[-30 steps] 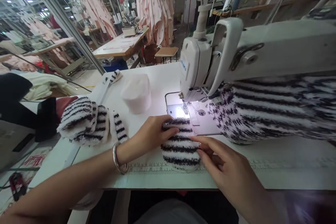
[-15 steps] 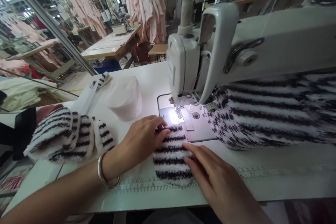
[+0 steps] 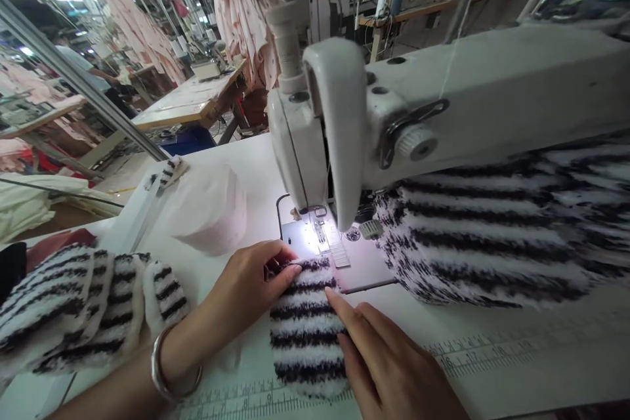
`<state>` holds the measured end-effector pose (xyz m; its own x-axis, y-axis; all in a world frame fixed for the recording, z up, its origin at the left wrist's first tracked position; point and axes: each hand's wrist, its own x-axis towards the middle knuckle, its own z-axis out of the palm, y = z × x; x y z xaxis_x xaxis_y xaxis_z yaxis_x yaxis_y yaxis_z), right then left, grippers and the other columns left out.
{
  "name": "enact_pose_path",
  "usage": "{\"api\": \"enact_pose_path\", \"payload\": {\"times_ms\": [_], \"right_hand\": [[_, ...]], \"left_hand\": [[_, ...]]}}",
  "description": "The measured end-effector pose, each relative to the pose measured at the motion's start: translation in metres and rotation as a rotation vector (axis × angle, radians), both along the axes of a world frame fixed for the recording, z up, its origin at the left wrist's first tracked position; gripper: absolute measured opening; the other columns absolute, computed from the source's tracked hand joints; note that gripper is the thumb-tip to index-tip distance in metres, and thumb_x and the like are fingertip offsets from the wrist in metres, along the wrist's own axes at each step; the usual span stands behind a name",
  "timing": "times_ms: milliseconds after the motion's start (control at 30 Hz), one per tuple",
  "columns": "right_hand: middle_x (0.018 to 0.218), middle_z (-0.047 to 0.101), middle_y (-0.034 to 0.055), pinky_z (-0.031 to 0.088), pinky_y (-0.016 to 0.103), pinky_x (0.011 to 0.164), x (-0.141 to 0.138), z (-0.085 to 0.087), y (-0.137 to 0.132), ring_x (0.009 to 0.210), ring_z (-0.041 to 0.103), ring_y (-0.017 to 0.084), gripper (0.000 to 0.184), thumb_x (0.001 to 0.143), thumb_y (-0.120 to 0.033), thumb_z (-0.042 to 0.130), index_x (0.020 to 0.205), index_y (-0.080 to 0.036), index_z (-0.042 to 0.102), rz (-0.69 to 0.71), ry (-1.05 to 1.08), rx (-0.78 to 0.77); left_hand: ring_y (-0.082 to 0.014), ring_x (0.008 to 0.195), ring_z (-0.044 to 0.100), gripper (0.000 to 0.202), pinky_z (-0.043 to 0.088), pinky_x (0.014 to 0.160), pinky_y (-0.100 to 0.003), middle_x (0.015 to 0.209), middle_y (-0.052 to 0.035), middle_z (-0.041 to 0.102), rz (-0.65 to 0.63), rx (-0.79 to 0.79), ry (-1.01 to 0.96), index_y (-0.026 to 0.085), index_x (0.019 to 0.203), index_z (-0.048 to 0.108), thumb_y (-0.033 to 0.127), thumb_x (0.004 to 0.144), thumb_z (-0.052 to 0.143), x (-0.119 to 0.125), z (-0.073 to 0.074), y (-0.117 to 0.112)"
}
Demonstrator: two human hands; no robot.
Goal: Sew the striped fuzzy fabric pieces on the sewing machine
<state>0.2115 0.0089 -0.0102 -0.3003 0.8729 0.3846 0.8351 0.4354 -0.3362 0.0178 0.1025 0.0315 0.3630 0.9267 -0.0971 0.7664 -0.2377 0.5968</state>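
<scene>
A small piece of fluffy black-and-white striped fabric (image 3: 308,335) lies on the table just in front of the sewing machine's presser foot (image 3: 321,236). My left hand (image 3: 253,279) pinches its upper left edge between thumb and fingers; a metal bangle is on that wrist. Along the fabric's right edge rests my right hand (image 3: 388,348), index finger stretched onto the pile and thumb apart from it lower down. The underside of the fabric is hidden. Above stands the white sewing machine (image 3: 344,125), its lamp lighting the needle plate.
More striped pieces (image 3: 63,302) lie in a pile at the left. Behind my left hand sits a stack of white pieces (image 3: 209,207). A large striped bundle (image 3: 482,230) lies under the machine arm. A printed ruler (image 3: 472,354) runs along the table front. Pink garments (image 3: 241,20) hang behind.
The camera view has shifted, so machine and table appear further left and lower. Both hands keep nearly the same places on the striped fabric.
</scene>
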Motion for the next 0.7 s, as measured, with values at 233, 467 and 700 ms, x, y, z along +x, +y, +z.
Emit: {"api": "enact_pose_path", "payload": {"times_ms": [233, 467, 700], "right_hand": [[0.109, 0.066, 0.0096, 0.052, 0.027, 0.081, 0.000, 0.009, -0.002, 0.099, 0.061, 0.018, 0.039, 0.094, -0.014, 0.037, 0.131, -0.009, 0.050, 0.025, -0.063, 0.068], [0.125, 0.063, 0.0039, 0.039, 0.034, 0.088, -0.010, -0.002, 0.018, 0.118, 0.051, 0.020, 0.053, 0.088, 0.001, 0.019, 0.117, -0.010, 0.062, -0.022, -0.216, 0.256], [0.119, 0.066, 0.0050, 0.038, 0.036, 0.088, -0.012, 0.000, 0.043, 0.111, 0.054, 0.020, 0.055, 0.079, 0.005, 0.025, 0.116, -0.008, 0.064, -0.034, -0.253, 0.324]], "left_hand": [[-0.0190, 0.101, 0.060, 0.022, 0.054, 0.085, -0.034, 0.112, -0.0073, 0.062, -0.155, 0.515, 0.063, 0.020, 0.114, 0.057, 0.019, 0.092, 0.052, -0.001, 0.007, -0.027], [-0.0294, 0.120, 0.053, 0.040, 0.052, 0.098, -0.043, 0.128, -0.0198, 0.055, -0.403, 0.638, 0.174, 0.002, 0.129, 0.044, 0.007, 0.089, 0.042, 0.015, -0.013, -0.042], [-0.0297, 0.119, 0.052, 0.044, 0.051, 0.099, -0.046, 0.126, -0.0194, 0.055, -0.354, 0.618, 0.137, 0.004, 0.129, 0.044, 0.004, 0.086, 0.041, 0.016, -0.019, -0.019]]}}
